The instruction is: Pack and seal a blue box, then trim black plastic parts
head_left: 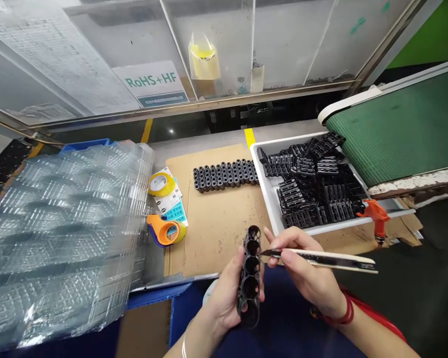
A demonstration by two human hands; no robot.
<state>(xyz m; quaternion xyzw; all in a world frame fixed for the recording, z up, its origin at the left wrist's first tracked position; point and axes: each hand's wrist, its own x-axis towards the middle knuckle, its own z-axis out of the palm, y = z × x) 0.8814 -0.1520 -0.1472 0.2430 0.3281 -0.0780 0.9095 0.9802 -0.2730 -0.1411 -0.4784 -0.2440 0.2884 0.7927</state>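
Observation:
A black plastic part (251, 266) with a row of round holes is gripped upright in my left hand (227, 293), thumb on its left side and fingertips showing on its right. My right hand (308, 271) pinches a craft knife (328, 260) with a pale handle. The knife's dark tip touches or nearly touches the part's upper right edge. Beyond my hands, a block of similar black parts (226, 175) stands in rows on a cardboard sheet (220, 219). A white tray (271, 201) to the right holds many jumbled black parts (306, 174).
Stacked clear plastic trays (67, 238) fill the left side. Beside them lie a yellow tape roll (161, 184), an orange tape dispenser (166, 230) and labels (175, 211). An orange tool (376, 216) is at the tray's right corner, below a green conveyor belt (399, 129).

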